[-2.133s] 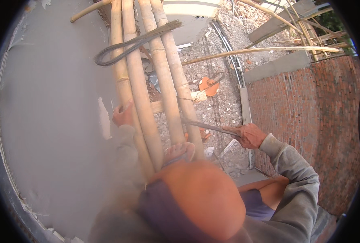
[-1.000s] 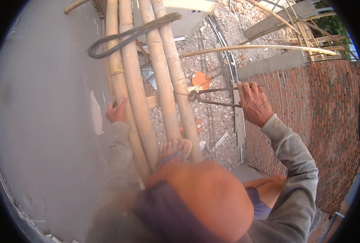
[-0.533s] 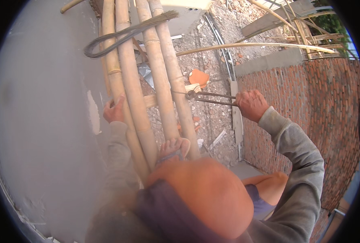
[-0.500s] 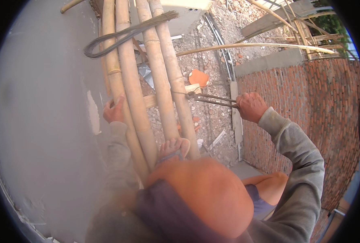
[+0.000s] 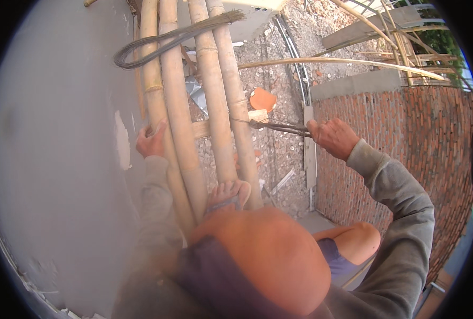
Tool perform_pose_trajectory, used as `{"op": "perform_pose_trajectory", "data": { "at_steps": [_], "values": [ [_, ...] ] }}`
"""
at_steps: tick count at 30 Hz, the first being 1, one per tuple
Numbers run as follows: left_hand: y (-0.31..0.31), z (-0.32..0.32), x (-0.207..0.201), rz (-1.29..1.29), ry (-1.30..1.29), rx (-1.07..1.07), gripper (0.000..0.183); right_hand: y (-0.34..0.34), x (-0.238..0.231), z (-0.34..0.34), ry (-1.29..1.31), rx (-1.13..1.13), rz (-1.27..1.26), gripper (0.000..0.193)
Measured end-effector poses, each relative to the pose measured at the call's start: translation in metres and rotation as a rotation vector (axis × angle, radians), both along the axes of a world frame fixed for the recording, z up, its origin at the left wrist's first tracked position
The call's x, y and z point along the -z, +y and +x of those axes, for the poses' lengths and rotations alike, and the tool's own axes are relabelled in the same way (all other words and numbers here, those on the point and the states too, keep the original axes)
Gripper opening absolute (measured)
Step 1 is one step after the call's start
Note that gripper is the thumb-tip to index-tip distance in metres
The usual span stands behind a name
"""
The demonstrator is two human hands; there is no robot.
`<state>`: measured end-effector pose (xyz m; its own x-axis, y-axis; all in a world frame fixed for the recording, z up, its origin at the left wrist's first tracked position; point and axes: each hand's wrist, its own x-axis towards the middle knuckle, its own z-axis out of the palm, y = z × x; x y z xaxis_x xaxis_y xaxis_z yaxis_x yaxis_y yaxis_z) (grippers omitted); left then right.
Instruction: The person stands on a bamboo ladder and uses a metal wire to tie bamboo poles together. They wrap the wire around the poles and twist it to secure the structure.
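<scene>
The right hand (image 5: 333,138) is closed around the handle ends of the dark pincers (image 5: 283,128), whose head sits just beside the rightmost bamboo pole (image 5: 238,106), by the end of a pale wooden crosspiece (image 5: 201,129) that runs under the poles. The left hand (image 5: 151,140) is partly curled, thumb against the leftmost bamboo pole (image 5: 154,95); how its hidden fingers close cannot be told. A grey wall (image 5: 61,133) stands near that hand. Between the rightmost pole and the brick wall (image 5: 369,143), open room drops to rubble (image 5: 279,154).
</scene>
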<state>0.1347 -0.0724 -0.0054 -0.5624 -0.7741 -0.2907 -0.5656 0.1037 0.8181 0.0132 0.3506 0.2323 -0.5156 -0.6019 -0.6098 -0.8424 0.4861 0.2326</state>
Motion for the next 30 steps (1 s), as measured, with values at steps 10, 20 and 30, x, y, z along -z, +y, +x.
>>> {"op": "perform_pose_trajectory", "data": {
  "at_steps": [10,20,30],
  "values": [
    [0.000,-0.003,-0.003,-0.014,-0.042,0.012,0.071,0.007,0.003,-0.016,-0.492,0.648,0.018,0.024],
    [0.002,-0.003,-0.009,0.042,-0.046,-0.006,0.075,0.025,0.019,0.009,-0.068,0.364,-0.030,0.035],
    [0.004,-0.003,-0.009,0.042,-0.042,-0.021,0.071,0.038,0.018,0.013,-0.189,0.211,-0.413,0.029]
  ]
}}
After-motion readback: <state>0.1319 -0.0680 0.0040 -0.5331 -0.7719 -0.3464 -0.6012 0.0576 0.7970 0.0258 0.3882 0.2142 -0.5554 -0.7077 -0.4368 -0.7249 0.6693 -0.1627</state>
